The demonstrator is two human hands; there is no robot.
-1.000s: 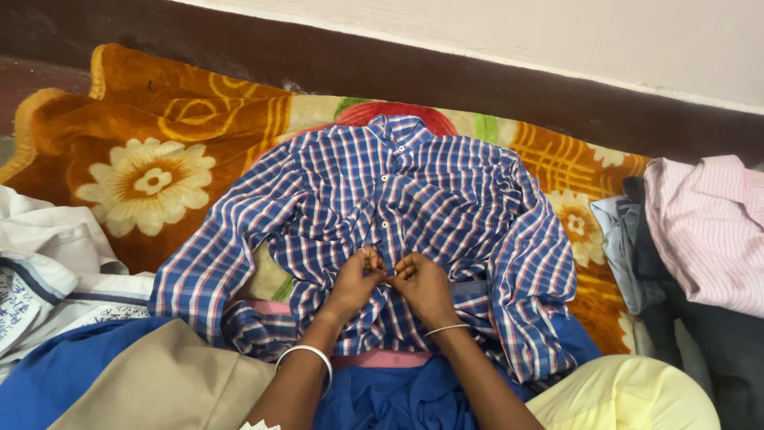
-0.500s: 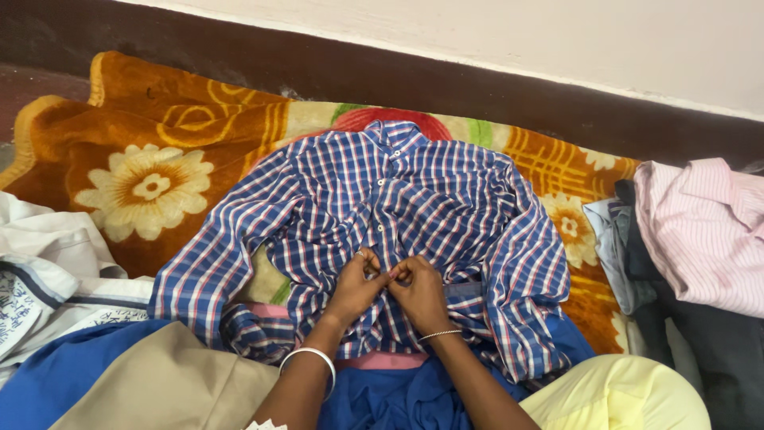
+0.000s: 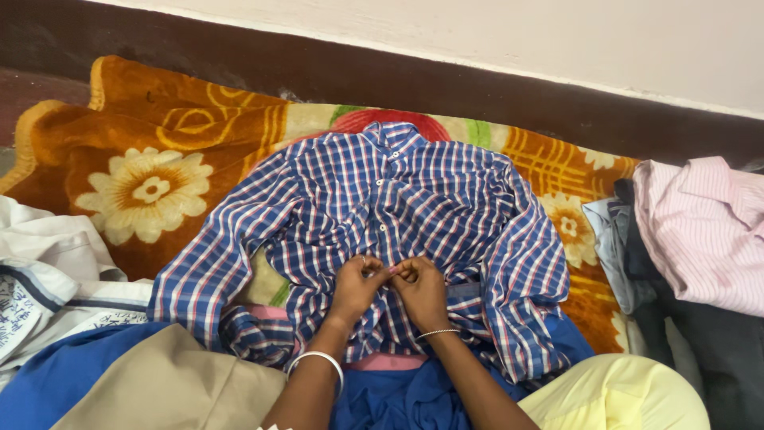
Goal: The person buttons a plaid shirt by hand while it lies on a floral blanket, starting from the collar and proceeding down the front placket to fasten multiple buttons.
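- The left hand (image 3: 356, 288) is curled nearly closed, fingertips pinching the front placket of the checked shirt (image 3: 382, 215) near its lower buttons; a white bangle (image 3: 317, 364) sits on that wrist.
- The right hand (image 3: 422, 291) is closed the same way on the facing placket edge, its fingertips touching the left's at the midline; a thin bracelet (image 3: 438, 332) circles its wrist.
- Both hands are equally near the pinch point, which lies at their 12 o'clock. The shirt's long axis runs from there straight up to the collar at 12 o'clock, sleeves dropping toward 8 and 4.
- The shirt lies front-up on an orange flowered blanket (image 3: 143, 175) on the floor.
- At 9 o'clock lies a white garment (image 3: 48, 263); at 3 o'clock a pink striped shirt (image 3: 700, 231) rests on darker clothes.
- Blue cloth (image 3: 398, 394) covers the lap at 6 o'clock.
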